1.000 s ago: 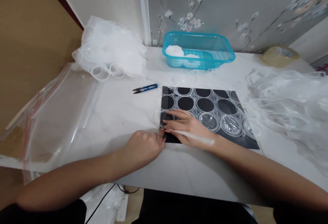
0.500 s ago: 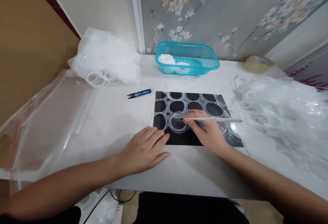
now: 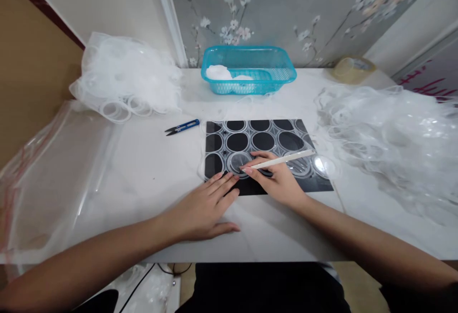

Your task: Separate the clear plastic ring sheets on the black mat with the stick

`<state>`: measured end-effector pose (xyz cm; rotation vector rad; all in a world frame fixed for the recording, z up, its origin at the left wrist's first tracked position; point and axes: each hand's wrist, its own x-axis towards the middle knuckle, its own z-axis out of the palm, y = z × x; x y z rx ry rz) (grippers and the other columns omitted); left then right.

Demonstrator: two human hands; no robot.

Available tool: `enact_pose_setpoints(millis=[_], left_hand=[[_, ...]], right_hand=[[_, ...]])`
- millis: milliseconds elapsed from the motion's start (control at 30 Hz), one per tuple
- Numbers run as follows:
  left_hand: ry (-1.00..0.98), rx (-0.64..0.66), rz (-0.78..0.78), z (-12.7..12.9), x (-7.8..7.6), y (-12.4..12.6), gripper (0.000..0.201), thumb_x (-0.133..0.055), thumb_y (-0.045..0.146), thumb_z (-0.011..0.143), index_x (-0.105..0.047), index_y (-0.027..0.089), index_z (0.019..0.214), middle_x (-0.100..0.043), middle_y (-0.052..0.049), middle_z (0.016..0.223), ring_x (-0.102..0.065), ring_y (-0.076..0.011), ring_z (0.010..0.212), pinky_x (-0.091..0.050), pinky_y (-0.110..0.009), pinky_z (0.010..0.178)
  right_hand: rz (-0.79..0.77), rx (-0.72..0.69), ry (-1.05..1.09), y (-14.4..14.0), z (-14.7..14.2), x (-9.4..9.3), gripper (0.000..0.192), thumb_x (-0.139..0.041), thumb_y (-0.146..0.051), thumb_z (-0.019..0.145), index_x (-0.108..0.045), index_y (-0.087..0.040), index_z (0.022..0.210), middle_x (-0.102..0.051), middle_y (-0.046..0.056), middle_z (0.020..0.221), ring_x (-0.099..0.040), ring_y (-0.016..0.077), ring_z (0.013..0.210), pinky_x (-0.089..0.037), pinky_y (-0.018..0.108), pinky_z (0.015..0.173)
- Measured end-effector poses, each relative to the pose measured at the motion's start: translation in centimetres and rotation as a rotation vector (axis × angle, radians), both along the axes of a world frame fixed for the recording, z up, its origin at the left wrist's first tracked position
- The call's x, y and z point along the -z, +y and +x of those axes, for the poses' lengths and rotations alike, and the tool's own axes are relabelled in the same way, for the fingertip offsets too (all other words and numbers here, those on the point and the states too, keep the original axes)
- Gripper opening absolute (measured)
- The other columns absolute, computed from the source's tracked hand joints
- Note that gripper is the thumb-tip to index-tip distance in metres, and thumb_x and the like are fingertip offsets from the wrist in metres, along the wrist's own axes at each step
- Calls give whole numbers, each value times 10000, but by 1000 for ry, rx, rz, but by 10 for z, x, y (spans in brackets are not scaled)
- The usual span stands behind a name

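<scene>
Pale and thin, a stick lies pinched in the right hand between thumb and forefinger, the other fingers curled under it. Its long axis runs nearly level across the head view, tilted a little: the tip by the fingertips points toward the person's left and slightly toward them, the free end rises to the right, out past the knuckles. The tip rests on or just above a clear ring on the black board, just ahead of the right fingertips; whether it actually touches cannot be told.

Flat on the white table lies the left hand, fingers stretched out and slightly spread, thumb out to the side. Its fingertips reach the near left edge of the board and lie just beside the right fingertips.

Beyond both sets of fingers the board shows rows of clear rings over black. Further beyond the left fingers lies a blue thread snipper, blades pointing left. Well beyond the fingers sits a turquoise basket with white stuff in it. Far left of the left fingers is a heap of white rings and a clear plastic bag; right of the right hand a pile of clear film, with a tape roll behind it.

No brand or label can be read; red strokes at the far right edge are too cut off to make out.
</scene>
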<state>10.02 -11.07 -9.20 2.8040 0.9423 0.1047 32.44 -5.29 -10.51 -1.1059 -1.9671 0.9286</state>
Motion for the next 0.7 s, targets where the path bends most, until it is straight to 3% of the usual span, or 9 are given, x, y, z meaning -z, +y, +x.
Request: enact_pose_setpoints(millis=[267,333,467,533,633,700], left_hand=[[-28,-6,-11,0,1,-1,661,-388,608,948,-468,53,1299,-311,-245,1473,-266,-337,1391,-275,-489,1114],[-25,-7,-22,1,1,0,682,-428,613,930,-458,45,1307,-310,-254,1471,-269,-347,1388,-276,-487,1114],[-13,2,-48,1,-1,2,733,-489,629,886,-440,44,1324,-307,-263,1469,-291,-370,1371,-282,-499,1109],[-28,6,-54,1,-3,2,726,-492,638,878,-451,59,1314,-304,-253,1474,-273,-360,1382,-278,-496,1113],[-42,-1,-61,-2,-4,1,710,-493,635,882,-456,71,1311,-298,-231,1486,-238,-331,1402,-270,-478,1124],[-43,-4,-45,-4,-4,0,708,-492,637,884,-462,69,1307,-303,-222,1487,-245,-323,1402,-269,-475,1128]], right_hand=[[85,-1,-78,-4,1,3,156,-569,-304,895,-706,-239,936,-729,59,959,-566,266,1152,-465,470,959],[203,-53,-159,-8,1,5,156,-554,-270,903,-697,-249,960,-722,61,1026,-522,278,1220,-418,510,1012],[527,-201,-383,3,5,-1,259,-494,-124,894,-660,-285,1009,-701,16,1128,-435,286,1313,-207,606,1118],[618,-67,-404,20,13,-9,278,-481,-114,889,-642,-297,1024,-714,9,1075,-477,276,1270,-172,605,1127],[614,354,-284,39,32,-20,240,-459,-165,917,-635,-281,1033,-712,50,1012,-521,273,1208,-246,581,1097],[559,396,-219,35,43,-20,200,-468,-203,922,-648,-267,981,-708,60,994,-545,279,1172,-318,568,1054]])
